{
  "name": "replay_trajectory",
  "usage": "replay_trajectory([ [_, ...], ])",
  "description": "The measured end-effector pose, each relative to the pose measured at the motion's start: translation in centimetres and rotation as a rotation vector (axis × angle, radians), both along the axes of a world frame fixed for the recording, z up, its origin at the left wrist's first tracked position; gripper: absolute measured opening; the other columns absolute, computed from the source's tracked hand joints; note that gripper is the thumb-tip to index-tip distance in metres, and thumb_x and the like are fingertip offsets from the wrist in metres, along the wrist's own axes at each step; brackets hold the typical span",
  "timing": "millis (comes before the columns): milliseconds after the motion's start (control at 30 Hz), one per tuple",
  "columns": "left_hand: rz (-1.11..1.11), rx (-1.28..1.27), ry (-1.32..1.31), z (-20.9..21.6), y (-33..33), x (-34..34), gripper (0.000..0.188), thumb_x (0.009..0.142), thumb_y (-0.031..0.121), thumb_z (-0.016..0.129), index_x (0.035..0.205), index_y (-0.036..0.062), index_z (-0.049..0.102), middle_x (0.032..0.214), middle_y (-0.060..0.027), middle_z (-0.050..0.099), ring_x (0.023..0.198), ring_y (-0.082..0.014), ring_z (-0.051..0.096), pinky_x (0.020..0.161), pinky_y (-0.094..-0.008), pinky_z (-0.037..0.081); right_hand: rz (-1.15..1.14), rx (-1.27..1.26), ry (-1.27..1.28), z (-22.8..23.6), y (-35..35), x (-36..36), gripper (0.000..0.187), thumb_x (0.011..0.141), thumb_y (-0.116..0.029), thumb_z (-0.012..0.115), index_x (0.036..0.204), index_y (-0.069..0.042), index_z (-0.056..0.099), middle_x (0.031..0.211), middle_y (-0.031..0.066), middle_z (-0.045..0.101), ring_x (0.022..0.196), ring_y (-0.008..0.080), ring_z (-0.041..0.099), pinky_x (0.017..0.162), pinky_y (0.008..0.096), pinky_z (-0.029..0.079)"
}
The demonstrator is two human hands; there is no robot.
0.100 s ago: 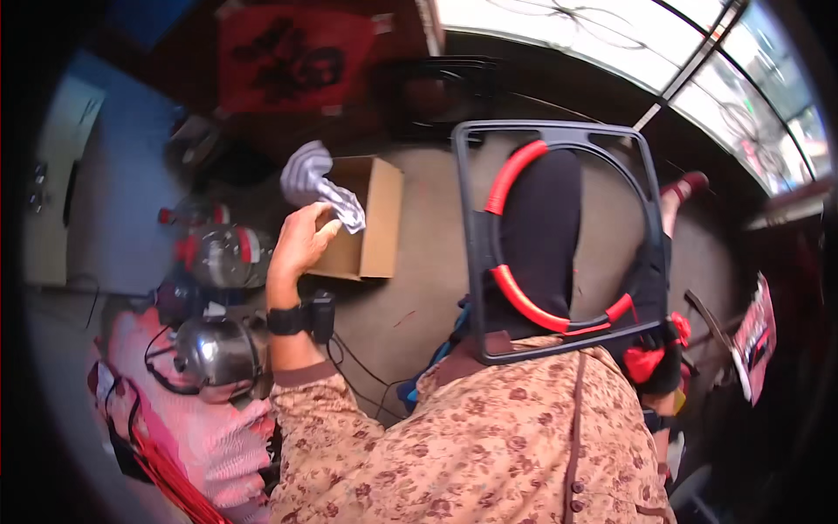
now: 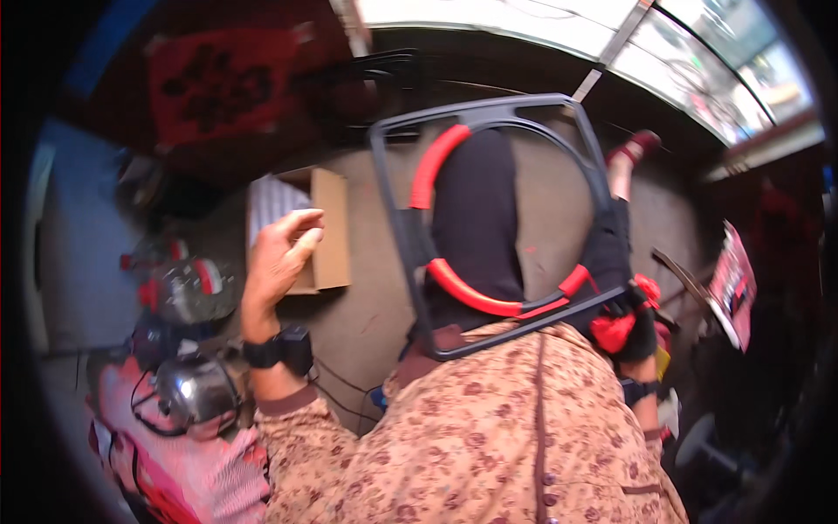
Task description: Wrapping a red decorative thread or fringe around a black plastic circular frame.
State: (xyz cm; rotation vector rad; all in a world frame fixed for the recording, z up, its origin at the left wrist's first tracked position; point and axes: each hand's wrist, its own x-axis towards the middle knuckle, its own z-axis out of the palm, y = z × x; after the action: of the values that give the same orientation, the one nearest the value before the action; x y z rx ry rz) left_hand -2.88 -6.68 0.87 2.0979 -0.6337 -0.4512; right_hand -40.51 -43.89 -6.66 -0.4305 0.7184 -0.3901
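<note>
My left hand (image 2: 281, 258), bare, with a black wrist device, reaches over the open cardboard box (image 2: 332, 229). Its thumb and fingers are apart. A grey striped cloth (image 2: 276, 201) lies just behind the fingers, over the box's opening, and appears free of them. Across my lap rests a dark grey square frame (image 2: 398, 236) with a ring inside, partly wrapped in red. My right hand (image 2: 639, 336), dark-covered, is at the frame's lower right corner beside a bunched red material (image 2: 614, 332). Its fingers cannot be made out.
On the left are a metal kettle (image 2: 197, 391), clear plastic bottles (image 2: 194, 290) and pink patterned cloth (image 2: 231, 467). A pink-and-white packet (image 2: 733, 284) lies at right beside a long thin tool (image 2: 685, 278). A red paper sheet (image 2: 218, 83) is at the upper left.
The striped cloth was pinched in my left hand and now lies beyond the fingers, which have parted. The whole view has shifted, moving the scene leftward. The frame stays on my lap.
</note>
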Motion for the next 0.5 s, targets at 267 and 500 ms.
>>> replay_trajectory([
  [267, -0.56, -0.262, 0.52, 1.1, -17.0, -10.9, 0.031, 0.095, 0.011, 0.057, 0.122, -0.0034, 0.057, 0.111, -0.0127, 0.065, 0.105, -0.0175, 0.061, 0.092, -0.0294, 0.048, 0.035, -0.019, -0.123, 3.0, -0.3, 0.2, 0.013, 0.098, -0.02, 0.052, 0.087, -0.013, 0.053, 0.07, -0.0024, 0.044, 0.07, 0.0142, 0.048, 0.076, 0.033, 0.043],
  [500, -0.552, -0.239, 1.253, -3.7, -24.2, -15.8, 0.035, 0.101, 0.026, 0.051, 0.12, -0.0026, 0.058, 0.091, -0.0081, 0.067, 0.078, -0.011, 0.063, 0.074, -0.024, 0.052, 0.068, 0.008, -0.153, 4.1, -0.3, 0.1, 0.009, 0.097, -0.02, 0.054, 0.095, -0.012, 0.057, 0.07, -0.0019, 0.049, 0.069, 0.0151, 0.054, 0.075, 0.0338, 0.047],
])
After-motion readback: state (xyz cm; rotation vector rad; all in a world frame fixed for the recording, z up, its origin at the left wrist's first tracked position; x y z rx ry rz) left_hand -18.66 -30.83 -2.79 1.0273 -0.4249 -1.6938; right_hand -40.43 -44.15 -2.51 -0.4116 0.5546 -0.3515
